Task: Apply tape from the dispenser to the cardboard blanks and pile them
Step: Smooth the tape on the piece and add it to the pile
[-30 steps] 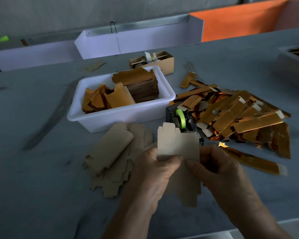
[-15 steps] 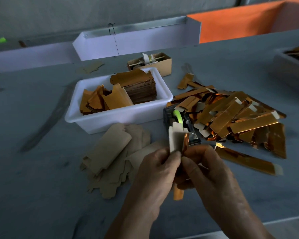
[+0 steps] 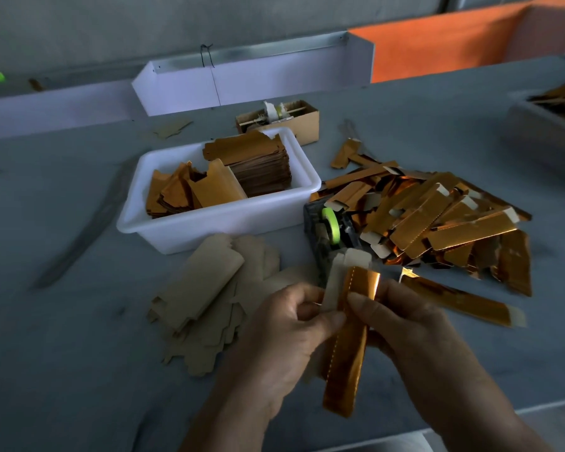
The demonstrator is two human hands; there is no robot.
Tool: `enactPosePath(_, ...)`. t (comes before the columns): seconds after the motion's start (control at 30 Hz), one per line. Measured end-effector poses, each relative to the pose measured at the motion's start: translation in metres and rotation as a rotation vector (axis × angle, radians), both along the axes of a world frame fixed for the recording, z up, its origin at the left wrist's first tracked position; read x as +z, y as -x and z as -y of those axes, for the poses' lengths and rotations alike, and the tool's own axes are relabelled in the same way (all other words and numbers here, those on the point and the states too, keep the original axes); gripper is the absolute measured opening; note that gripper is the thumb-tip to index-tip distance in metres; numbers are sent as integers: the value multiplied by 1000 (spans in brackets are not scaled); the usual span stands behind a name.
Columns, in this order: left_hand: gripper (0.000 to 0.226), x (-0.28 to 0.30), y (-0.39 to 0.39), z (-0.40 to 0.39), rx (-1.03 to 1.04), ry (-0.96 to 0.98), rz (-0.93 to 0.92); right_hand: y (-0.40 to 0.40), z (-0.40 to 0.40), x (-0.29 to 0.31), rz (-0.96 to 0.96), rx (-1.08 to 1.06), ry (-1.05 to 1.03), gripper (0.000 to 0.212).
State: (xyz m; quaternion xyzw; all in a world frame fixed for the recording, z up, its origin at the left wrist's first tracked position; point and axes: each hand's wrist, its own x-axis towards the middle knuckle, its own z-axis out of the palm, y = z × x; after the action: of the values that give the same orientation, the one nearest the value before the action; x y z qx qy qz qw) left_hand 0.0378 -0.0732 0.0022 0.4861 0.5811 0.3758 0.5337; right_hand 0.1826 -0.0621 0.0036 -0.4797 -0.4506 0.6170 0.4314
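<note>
Both hands raised over the near edge of the bench [image 3: 62, 370], just in front of the tape dispenser [image 3: 331, 234]. Left hand [image 3: 284, 337] turned palm inward, fingers curled, thumb tip pinching the pale left edge of one folded cardboard blank [image 3: 346, 340]. Right hand [image 3: 415, 324] closed on the same blank from the other side, thumb pressed on the gold face near its upper half, fingers wrapped behind. Blank held nearly upright, gold side toward the camera, a dotted crease down its length, pale flap at the top just short of the dispenser, lower end hanging free below the hands. One dispenser, dark-bodied, with one green tape roll [image 3: 331, 223] on it. Right of the dispenser, a loose heap of folded gold blanks [image 3: 437, 220] (too many and too overlapped to count), and one single folded gold blank [image 3: 457, 300] lying apart on the near side of that heap. Left of the dispenser, one fanned pile of flat blanks [image 3: 206, 298], plain brown side up, number not countable. Behind that pile and left of the dispenser, one white tub [image 3: 216, 220] with two groups of gold blanks inside: a tidy stack and a leaning jumble. Beyond the tub, one small open cardboard box [image 3: 302, 122].
</note>
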Motion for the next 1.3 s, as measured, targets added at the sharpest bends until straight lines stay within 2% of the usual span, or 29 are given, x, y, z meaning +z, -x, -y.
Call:
enactPosePath(0.1,6,-4,-1,-2,79,-25,-27,0,-2,0,-34,-52,25,12)
enactPosePath(0.23,12,-6,-6,1,144,-92,-69,4,-3,-3,-23,-96,38,12)
enactPosePath(0.4,22,-14,-15,2,253,-263,-320,7,-5,-7,-43,-142,73,12)
enactPosePath(0.47,26,-13,-21,4,277,-376,-517,8,-5,-7,-43,-165,75,10)
enactPosePath(0.53,30,-11,-28,5,225,-506,-842,10,-4,-8,-51,-178,77,11)
enactPosePath(0.6,38,-12,-40,11,194,-585,-1090,14,-2,-8,-55,-170,81,12)
enactPosePath(0.67,26,-14,-48,13,203,-629,-1261,15,0,-10,-45,-172,85,11)
enactPosePath(0.73,34,-17,-56,16,98,-510,-1202,15,3,-12,1,-172,90,8)
enactPosePath(0.83,32,-24,-58,20,-47,-317,-1086,15,7,-14,113,-132,119,38)
enactPosePath(0.87,32,-23,-61,20,-61,-280,-1083,15,7,-16,151,-131,129,41)
enactPosePath(0.93,29,-22,-62,22,-24,-259,-1126,13,7,-18,160,-138,155,26)
enactPosePath(0.97,28,-20,-58,23,4,-303,-1113,12,6,-18,109,-141,183,18)
enactPosePath(1.03,40,-14,-46,21,17,-355,-1007,11,4,-17,-55,-140,241,13)
enactPosePath(1.07,36,-11,-39,18,49,-337,-953,10,3,-17,-128,-146,253,13)
enactPosePath(1.17,10,-11,-17,11,176,-124,-530,10,3,-13,-221,-147,229,15)
enactPosePath(1.27,6,-8,-6,9,143,68,-157,10,3,-8,-115,-103,181,29)
enactPosePath(1.3,13,-8,-6,8,153,94,-55,9,2,-5,-39,-100,142,31)
